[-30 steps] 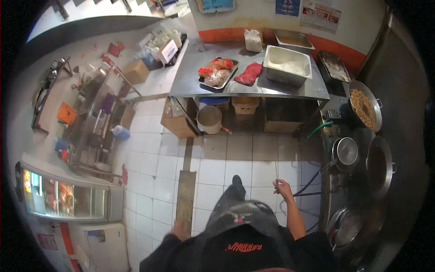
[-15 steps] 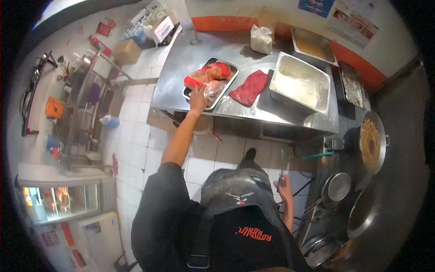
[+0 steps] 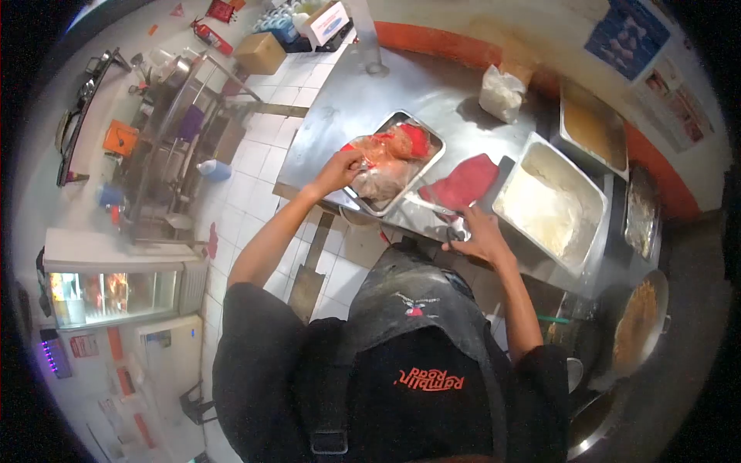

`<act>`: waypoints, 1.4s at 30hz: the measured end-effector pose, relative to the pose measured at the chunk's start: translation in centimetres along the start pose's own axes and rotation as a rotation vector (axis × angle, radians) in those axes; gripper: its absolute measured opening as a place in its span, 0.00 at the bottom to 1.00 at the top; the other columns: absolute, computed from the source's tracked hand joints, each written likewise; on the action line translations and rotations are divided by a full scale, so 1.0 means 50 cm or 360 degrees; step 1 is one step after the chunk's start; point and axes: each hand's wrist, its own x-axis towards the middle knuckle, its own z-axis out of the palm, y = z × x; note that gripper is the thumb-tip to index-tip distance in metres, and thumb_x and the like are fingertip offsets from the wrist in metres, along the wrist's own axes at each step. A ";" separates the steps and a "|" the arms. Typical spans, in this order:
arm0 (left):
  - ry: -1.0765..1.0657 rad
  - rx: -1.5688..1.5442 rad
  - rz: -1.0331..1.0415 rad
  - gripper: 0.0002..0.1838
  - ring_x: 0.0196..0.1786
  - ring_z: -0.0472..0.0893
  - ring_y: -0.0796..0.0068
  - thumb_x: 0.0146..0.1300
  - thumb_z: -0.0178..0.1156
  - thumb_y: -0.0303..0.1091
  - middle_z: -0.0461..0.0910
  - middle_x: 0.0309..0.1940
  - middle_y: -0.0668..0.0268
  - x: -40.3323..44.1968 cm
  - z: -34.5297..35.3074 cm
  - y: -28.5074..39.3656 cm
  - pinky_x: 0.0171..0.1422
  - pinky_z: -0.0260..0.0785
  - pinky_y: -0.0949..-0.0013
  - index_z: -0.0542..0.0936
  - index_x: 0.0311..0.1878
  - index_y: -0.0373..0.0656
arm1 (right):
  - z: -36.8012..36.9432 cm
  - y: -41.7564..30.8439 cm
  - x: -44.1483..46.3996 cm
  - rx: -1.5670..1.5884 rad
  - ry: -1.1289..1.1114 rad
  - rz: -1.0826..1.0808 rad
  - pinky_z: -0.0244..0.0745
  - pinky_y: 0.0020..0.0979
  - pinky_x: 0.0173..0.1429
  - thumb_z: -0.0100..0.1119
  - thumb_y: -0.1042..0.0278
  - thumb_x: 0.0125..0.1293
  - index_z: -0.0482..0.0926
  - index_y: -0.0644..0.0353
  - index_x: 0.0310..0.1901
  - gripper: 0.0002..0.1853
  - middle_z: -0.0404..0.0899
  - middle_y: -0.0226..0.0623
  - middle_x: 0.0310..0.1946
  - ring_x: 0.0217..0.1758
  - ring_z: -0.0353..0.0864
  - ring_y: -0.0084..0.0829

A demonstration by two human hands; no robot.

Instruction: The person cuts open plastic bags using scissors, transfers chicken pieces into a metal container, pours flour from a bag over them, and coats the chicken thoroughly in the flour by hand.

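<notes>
Left hand (image 3: 338,173) nearly closed, fingertips pinching near-left edge of clear plastic bag (image 3: 384,182) with red patches; bag lies in metal tray (image 3: 438,147) on steel table (image 3: 332,100). Right hand (image 3: 484,234) curled around metal tool (image 3: 434,206), probably scissors, far end near tray. Flat red item (image 3: 467,179) right of tray; beside it, deep steel pan (image 3: 592,212) holding white powder.

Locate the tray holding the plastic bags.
In the head view, the tray lies on the steel table, by the left hand and left of the white-powder pan.
</notes>
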 end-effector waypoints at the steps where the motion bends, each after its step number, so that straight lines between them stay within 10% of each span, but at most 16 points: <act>1: -0.0016 0.0020 0.0041 0.04 0.23 0.62 0.68 0.49 0.50 0.19 0.61 0.17 0.59 0.009 -0.021 0.001 0.29 0.58 0.65 0.67 0.27 0.38 | 0.000 -0.008 0.030 -0.0211 0.0021 -0.0157 0.62 0.52 0.54 0.72 0.40 0.40 0.69 0.54 0.58 0.43 0.73 0.43 0.46 0.53 0.72 0.44; 10: -0.0133 -0.0200 0.0359 0.09 0.25 0.64 0.64 0.44 0.54 0.17 0.60 0.20 0.59 0.097 -0.021 0.116 0.31 0.58 0.64 0.66 0.28 0.36 | 0.075 -0.064 0.275 -0.0495 -0.0029 -0.0410 0.66 0.50 0.52 0.69 0.43 0.45 0.66 0.49 0.61 0.41 0.67 0.47 0.51 0.54 0.70 0.51; 15: 0.0190 -0.0239 0.0391 0.09 0.25 0.67 0.66 0.43 0.56 0.18 0.67 0.22 0.60 0.097 -0.032 0.092 0.32 0.62 0.67 0.66 0.27 0.35 | 0.038 -0.029 0.302 -0.0332 -0.0232 -0.0495 0.75 0.44 0.41 0.62 0.56 0.55 0.71 0.52 0.54 0.25 0.80 0.42 0.34 0.40 0.80 0.48; 18: 0.0245 -0.0255 -0.0436 0.07 0.28 0.71 0.66 0.43 0.54 0.17 0.72 0.24 0.60 0.089 -0.051 0.031 0.35 0.65 0.68 0.71 0.29 0.36 | 0.013 -0.062 0.274 -0.0099 -0.0243 -0.0234 0.74 0.44 0.41 0.63 0.56 0.53 0.72 0.53 0.52 0.24 0.80 0.41 0.34 0.41 0.80 0.46; 24: 0.0579 -0.0206 0.0394 0.05 0.25 0.74 0.72 0.52 0.53 0.20 0.75 0.21 0.62 0.105 0.022 0.084 0.30 0.66 0.69 0.77 0.31 0.38 | 0.075 -0.074 0.315 -0.0261 0.0061 -0.0431 0.74 0.45 0.38 0.62 0.55 0.52 0.75 0.55 0.51 0.25 0.81 0.44 0.29 0.34 0.81 0.47; 25: 0.0377 -0.0905 -0.0465 0.05 0.26 0.76 0.77 0.58 0.51 0.21 0.79 0.24 0.66 0.097 -0.020 0.064 0.31 0.67 0.71 0.78 0.33 0.38 | 0.056 -0.088 0.307 -0.0199 -0.0130 -0.0211 0.73 0.44 0.38 0.63 0.55 0.52 0.76 0.54 0.50 0.24 0.80 0.43 0.31 0.35 0.81 0.46; 29: 0.1167 -0.0991 -0.0365 0.02 0.30 0.77 0.78 0.62 0.52 0.20 0.77 0.31 0.65 0.061 -0.164 -0.009 0.31 0.69 0.76 0.73 0.37 0.38 | -0.025 -0.098 0.209 0.0029 -0.0132 0.0198 0.74 0.44 0.40 0.66 0.54 0.50 0.76 0.56 0.54 0.29 0.82 0.47 0.34 0.38 0.81 0.48; 37: 0.0902 -0.0901 -0.0847 0.15 0.31 0.76 0.79 0.62 0.52 0.24 0.76 0.32 0.64 -0.059 -0.019 -0.167 0.33 0.69 0.77 0.70 0.52 0.37 | 0.001 -0.013 0.133 0.0495 0.0106 0.0747 0.71 0.32 0.40 0.70 0.45 0.50 0.76 0.59 0.51 0.32 0.77 0.39 0.28 0.32 0.77 0.33; 42: 0.1446 -0.1711 -0.1191 0.23 0.29 0.75 0.76 0.58 0.50 0.20 0.73 0.33 0.63 -0.082 -0.005 -0.250 0.33 0.70 0.77 0.68 0.59 0.36 | 0.041 0.013 0.131 0.0606 0.0241 0.1008 0.72 0.33 0.44 0.67 0.51 0.54 0.75 0.59 0.52 0.28 0.80 0.42 0.33 0.37 0.80 0.35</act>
